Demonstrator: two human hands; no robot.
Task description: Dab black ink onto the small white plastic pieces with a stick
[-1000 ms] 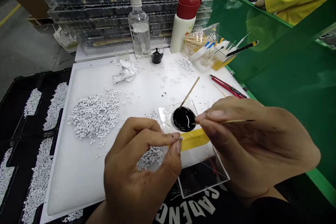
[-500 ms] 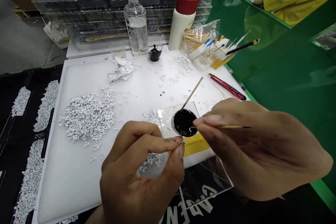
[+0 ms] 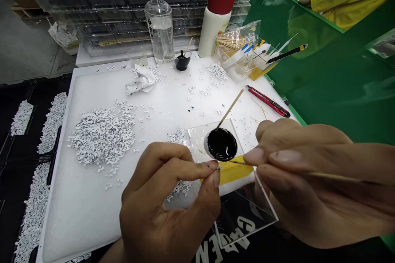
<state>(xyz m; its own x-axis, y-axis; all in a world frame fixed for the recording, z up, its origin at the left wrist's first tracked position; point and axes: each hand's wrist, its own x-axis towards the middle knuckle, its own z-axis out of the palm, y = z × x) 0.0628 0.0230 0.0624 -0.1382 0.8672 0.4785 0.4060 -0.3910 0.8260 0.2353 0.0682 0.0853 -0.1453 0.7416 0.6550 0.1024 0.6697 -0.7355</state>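
Tiny white cut piece (image 3: 219, 167) pinched tight in left hand (image 3: 160, 201), near glossy black liquid pool (image 3: 221, 144).
Right hand (image 3: 311, 176) grips thin wooden stick (image 3: 333, 177), dark tip nearing the piece, over clear plastic sheet (image 3: 197, 141).

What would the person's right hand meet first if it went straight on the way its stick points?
Probably the small white piece pinched in the left hand: the thin stick in the right hand aims straight at it, though depth is hard to judge here.
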